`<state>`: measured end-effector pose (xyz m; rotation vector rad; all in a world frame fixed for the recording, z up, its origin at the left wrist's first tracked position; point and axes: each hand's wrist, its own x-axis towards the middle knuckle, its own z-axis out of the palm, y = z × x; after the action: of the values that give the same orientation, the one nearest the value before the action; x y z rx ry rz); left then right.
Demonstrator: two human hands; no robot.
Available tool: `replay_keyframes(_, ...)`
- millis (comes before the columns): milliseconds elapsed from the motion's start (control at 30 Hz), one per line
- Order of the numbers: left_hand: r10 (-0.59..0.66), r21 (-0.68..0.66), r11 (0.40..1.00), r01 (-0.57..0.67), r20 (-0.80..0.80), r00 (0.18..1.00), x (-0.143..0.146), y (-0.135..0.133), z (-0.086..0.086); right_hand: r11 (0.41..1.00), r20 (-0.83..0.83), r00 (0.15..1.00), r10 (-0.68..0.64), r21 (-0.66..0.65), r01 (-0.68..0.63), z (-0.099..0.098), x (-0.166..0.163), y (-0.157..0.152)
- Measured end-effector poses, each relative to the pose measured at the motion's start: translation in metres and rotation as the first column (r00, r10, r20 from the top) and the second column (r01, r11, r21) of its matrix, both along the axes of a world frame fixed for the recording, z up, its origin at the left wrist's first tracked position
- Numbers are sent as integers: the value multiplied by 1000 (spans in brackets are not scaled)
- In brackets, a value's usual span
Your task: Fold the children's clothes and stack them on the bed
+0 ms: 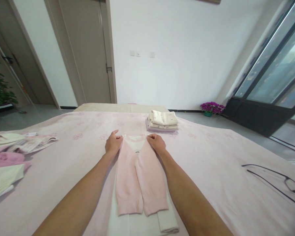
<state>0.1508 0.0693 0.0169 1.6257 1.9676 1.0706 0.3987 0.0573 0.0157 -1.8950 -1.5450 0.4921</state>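
A child's long-sleeved top (127, 183) lies flat in front of me, its pink sleeves folded down side by side over a white body. At the far end, its pale neckline (134, 137) lies between my hands. My left hand (113, 143) is closed on the left shoulder edge, with one finger lifted. Fingers of my right hand (156, 142) pinch the opposite shoulder. White cloth (168, 221) with a folded end shows from under the right sleeve cuff, partly cut off by the lower picture edge.
Beyond my right hand sits a stack of folded clothes (162, 121). Loose pink, white and cream clothes (9, 160) are heaped at the left. Eyeglasses (288, 183) rest at the right on the pink flowered sheet (206, 170). Purple flowers (211, 107) stand on the floor behind.
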Motion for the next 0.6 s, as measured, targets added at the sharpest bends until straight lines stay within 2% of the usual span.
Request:
replay_keyframes(67, -36, 44, 998, 35, 31, 999, 0, 3, -2, 999, -24, 999, 27, 26, -27, 0, 1, 0)
replay_keyframes(167, -56, 13, 998, 57, -93, 994, 0, 4, -4, 998, -7, 999, 37, 46, -37, -1, 1, 0)
replay_keyframes(333, -46, -11, 999, 45, -261, 964, -1, -1, -2, 998, 50, 998, -36, 50, 34, -4, 1, 3)
replay_keyframes(433, -30, 45, 998, 49, -355, 934, 1, -8, 3, 994, 60, 994, -89, 73, 85, -6, 1, 3)
replay_keyframes(533, -94, 106, 981, 161, -465, 880, 9, -20, 9, 974, 112, 989, -98, 214, 73, -5, -2, 0)
replay_keyframes(600, -163, 87, 966, 243, -524, 836, 16, -28, 10, 951, 211, 976, -46, 309, -23, -4, -5, -3)
